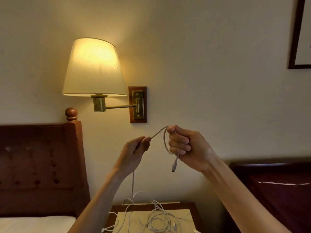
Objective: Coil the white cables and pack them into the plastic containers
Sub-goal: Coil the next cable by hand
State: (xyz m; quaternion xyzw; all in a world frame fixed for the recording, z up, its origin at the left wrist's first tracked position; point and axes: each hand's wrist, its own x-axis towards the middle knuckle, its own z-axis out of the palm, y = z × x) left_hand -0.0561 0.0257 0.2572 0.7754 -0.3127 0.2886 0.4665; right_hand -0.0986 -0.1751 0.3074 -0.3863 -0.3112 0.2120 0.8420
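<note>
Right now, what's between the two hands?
In the head view, a short taut run of the white cable spans from the left hand to the right hand; behind it, bare wall.

Lit wall lamp (94,68), wooden headboard (40,165)

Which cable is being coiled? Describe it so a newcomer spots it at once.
Start at the lit lamp on the wall. Just below it, the left hand and right hand hold one cable in the air. Unlike the tangle below, it forms one loop, plug dangling.
</note>
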